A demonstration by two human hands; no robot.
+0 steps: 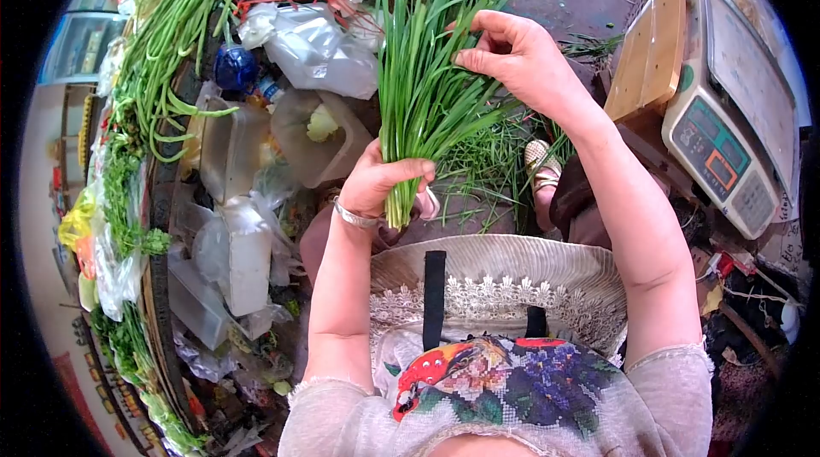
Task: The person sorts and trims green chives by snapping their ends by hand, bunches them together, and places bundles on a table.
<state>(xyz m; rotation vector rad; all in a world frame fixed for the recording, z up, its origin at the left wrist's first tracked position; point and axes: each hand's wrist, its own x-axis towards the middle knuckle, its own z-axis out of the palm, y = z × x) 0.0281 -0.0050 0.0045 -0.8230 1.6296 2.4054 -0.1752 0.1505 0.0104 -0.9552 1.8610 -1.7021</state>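
A thick bunch of garlic chives (427, 90) stands out in front of me, its pale cut ends toward my body and its green leaf tips away. My left hand (382, 184) is wrapped around the stems near the base, thumb across the front. At the bunch's right side, my right hand (511, 51) has thumb and forefinger pinched at the outer leaves. Exactly which blades it grips is hard to see. Below the bunch, loose green blades (483, 175) lie scattered on the ground around my feet.
On the right stand a digital scale (713, 149) and a wooden board (653, 47). To the left, long green beans (171, 38) hang over a stall edge beside leafy herbs (124, 192). Plastic bags (312, 47), a clear tub (320, 137) and a white foam box (246, 256) lie nearer.
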